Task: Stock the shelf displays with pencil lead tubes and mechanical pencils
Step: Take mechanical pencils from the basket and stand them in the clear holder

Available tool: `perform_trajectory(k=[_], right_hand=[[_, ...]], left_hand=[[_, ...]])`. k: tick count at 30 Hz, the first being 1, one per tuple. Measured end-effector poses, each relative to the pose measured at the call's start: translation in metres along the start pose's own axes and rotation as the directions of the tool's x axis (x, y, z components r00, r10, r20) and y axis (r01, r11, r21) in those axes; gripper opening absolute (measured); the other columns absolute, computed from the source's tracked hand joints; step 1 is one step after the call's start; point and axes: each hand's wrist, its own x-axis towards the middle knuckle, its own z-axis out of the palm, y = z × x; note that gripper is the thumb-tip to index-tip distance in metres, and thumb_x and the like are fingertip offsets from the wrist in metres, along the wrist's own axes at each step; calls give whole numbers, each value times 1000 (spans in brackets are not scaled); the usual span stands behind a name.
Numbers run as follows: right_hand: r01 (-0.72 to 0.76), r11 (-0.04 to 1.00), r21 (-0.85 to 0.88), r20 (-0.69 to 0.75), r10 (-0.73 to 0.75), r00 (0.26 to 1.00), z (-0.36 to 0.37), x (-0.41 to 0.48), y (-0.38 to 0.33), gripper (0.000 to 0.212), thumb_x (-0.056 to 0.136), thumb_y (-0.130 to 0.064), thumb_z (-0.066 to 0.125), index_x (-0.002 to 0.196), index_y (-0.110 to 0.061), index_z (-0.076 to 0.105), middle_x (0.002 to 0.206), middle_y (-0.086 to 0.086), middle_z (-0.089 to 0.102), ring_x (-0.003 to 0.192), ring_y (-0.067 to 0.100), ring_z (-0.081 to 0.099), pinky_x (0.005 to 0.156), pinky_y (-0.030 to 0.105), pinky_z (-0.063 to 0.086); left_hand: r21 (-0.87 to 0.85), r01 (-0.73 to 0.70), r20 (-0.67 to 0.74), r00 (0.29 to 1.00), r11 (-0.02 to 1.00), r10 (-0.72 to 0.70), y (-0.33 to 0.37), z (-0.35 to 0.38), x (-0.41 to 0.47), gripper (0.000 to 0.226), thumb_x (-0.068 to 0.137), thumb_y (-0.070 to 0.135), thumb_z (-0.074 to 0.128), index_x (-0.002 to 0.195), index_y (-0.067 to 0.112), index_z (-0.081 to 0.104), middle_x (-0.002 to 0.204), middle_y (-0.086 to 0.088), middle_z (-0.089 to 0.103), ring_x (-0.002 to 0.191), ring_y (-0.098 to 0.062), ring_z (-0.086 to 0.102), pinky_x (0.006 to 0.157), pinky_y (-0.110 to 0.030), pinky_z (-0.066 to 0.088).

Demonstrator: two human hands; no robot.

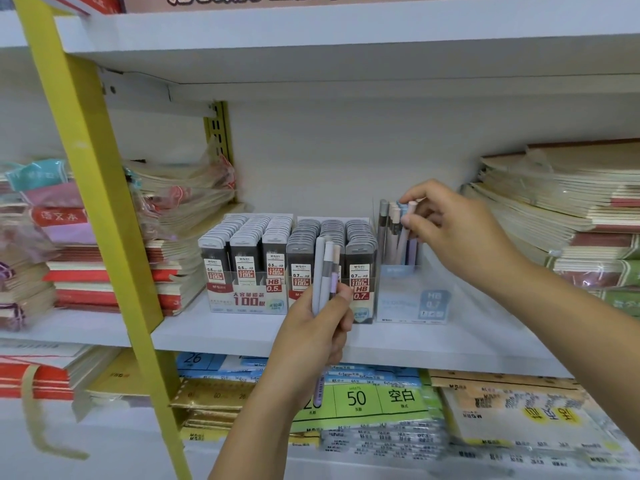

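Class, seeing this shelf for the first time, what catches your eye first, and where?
Two hands at mid-shelf draw the eye: the left hand grips a bunch of mechanical pencils in front of the lead tube displays, while the right hand pinches standing pencils in the clear box to their right. A yellow post slants across the left.

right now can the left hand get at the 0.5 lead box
Probably reach, yes: nothing stands between the left hand and the 0.5 lead box, but it grips mechanical pencils, so grasping looks awkward.

lead-tube boxes (247,301) (363,308) 2 | pencil box (412,301) 1 | left-hand pencils (325,271) 3
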Motion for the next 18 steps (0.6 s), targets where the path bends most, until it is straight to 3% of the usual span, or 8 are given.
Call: perform_trajectory(k=[3, 6, 10, 13, 16, 18], right_hand=[[-28, 998, -55, -9, 28, 1000, 5, 2, 4, 33, 89, -21, 67, 99, -42, 44, 71, -8, 65, 68, 9, 67, 69, 41, 58], [-24, 993, -115, -19, 22, 1000, 14, 0, 8, 29, 87, -22, 71, 92, -34, 46, 71, -7, 64, 65, 11, 63, 65, 37, 55], [-11, 974, -226, -18, 7, 1000, 21, -1, 6, 19, 85, -19, 73, 97, -17, 57, 78, -1, 60, 69, 21, 57, 67, 37, 51], [1, 964, -265, -96, -27, 995, 19, -7, -7, 20, 89, -18, 67, 108, -13, 65, 96, -2, 48, 80, 18, 54, 73, 29, 45], [-16, 995, -94, -143, 3, 990, 18, -30, -29, 15, 94, -26, 58, 107, -24, 65, 97, -11, 51, 79, 2, 51, 71, 15, 40], [-152, 972, 177, 23, 151, 988, 22, -43, -45, 14, 93, -32, 59, 106, -32, 66, 94, -15, 61, 80, -6, 56, 67, 6, 39]], left_hand=[[-3, -13, -19, 1000, 1000, 13, -1, 0, 0, 18, 96, 35, 63, 84, 22, 65, 65, 3, 55, 45, -8, 36, 40, -19, 30], [-61, -15, -22, 1000, 998, 13, -1, 0, -1, 39, 79, 46, 72, 97, 11, 69, 70, -4, 65, 46, -11, 43, 41, -21, 35], [-58, -21, 17, 1000, 998, 22, 2, 0, -6, 31, 78, 48, 70, 95, 24, 78, 83, -11, 75, 47, -13, 55, 43, -22, 44], [-39, -13, 22, 1000, 999, 14, 4, 0, -9, 28, 80, 51, 68, 95, 30, 78, 92, -11, 78, 52, -14, 62, 48, -22, 48], [-51, -8, 30, 1000, 999, 10, 9, 3, -12, 33, 79, 55, 71, 99, 29, 77, 96, -13, 78, 55, -15, 64, 52, -23, 51], [-46, -10, 48, 999, 999, 12, 9, 6, -14, 38, 78, 57, 71, 102, 29, 77, 95, -13, 78, 55, -15, 64, 53, -25, 52]])
